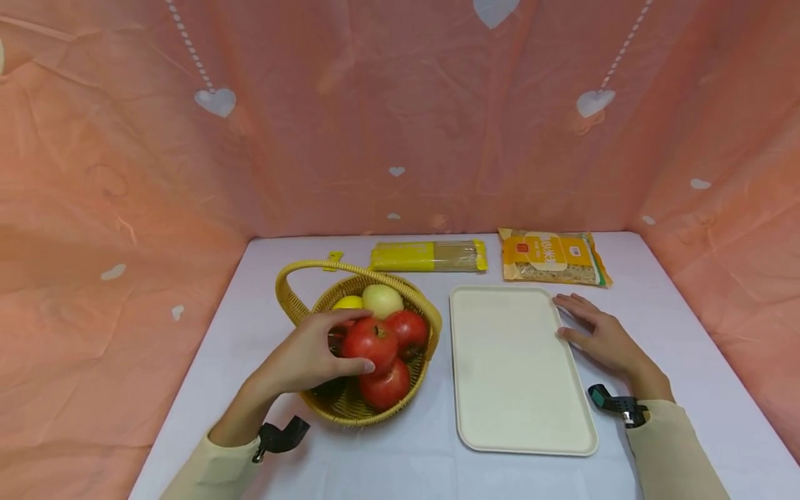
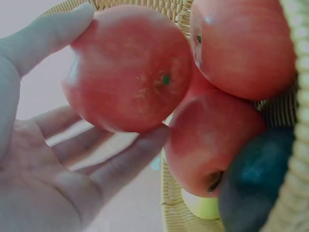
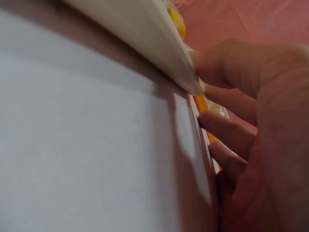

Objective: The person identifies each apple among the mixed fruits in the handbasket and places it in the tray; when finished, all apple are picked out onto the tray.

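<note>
My left hand point(image 1: 306, 353) holds a red apple point(image 1: 373, 345) between thumb and fingers, at the left side of a wicker basket point(image 1: 350, 419). In the left wrist view the thumb presses one side of this apple point(image 2: 125, 67) and the fingers curve along the other. Around it in the basket lie more red apples point(image 1: 409, 332), a pale green fruit point(image 1: 382, 301), a yellow fruit point(image 1: 348, 303) and a dark rounded fruit point(image 2: 258, 179). My right hand point(image 1: 603, 339) touches the right edge of a cream tray point(image 1: 515, 368), its fingers extended along the rim.
Behind the basket lie a yellow noodle packet point(image 1: 428, 256) and a small yellow piece point(image 1: 333, 260). An orange-and-clear grain bag point(image 1: 553, 257) is behind the tray. The basket's handle point(image 1: 284, 295) arches over its far side. A pink curtain point(image 1: 431, 139) surrounds the white table.
</note>
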Demonstrator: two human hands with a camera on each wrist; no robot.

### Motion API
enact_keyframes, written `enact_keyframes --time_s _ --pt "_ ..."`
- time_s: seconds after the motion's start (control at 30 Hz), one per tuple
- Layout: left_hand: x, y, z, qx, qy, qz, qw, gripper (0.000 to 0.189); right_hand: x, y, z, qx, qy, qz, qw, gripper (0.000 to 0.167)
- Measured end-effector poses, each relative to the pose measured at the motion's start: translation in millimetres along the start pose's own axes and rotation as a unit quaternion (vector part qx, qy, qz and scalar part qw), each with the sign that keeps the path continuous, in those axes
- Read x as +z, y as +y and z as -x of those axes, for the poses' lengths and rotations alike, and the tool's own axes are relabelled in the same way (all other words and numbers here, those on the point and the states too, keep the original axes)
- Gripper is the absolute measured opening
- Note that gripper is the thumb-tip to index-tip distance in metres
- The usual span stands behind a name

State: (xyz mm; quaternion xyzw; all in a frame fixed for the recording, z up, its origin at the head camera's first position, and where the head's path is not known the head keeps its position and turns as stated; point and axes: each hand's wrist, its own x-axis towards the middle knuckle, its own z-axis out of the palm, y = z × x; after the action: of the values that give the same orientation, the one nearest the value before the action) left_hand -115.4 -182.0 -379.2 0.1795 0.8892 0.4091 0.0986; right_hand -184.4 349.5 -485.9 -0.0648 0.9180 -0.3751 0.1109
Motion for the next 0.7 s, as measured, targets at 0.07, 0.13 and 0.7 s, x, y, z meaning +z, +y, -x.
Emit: enact_keyframes --time_s 0.07,0.13,0.7 --pt "-0.3 -1.1 2.2 0.016 0.000 0.030 0.9994 0.078 0 0 -0.2 0.002 0.000 0.000 1.0000 0.077" --pt "-1.0 -0.7 4.9 0.035 -0.003 0.058 0.9977 0.079 0 0 -0.3 -0.001 0.000 0.000 1.0000 0.077" --pt "27.9 46.8 10.6 0.251 -0.009 0.153 0.9557 0.088 2 3 -1.9 -0.008 0.008 -0.005 0.9999 0.076"
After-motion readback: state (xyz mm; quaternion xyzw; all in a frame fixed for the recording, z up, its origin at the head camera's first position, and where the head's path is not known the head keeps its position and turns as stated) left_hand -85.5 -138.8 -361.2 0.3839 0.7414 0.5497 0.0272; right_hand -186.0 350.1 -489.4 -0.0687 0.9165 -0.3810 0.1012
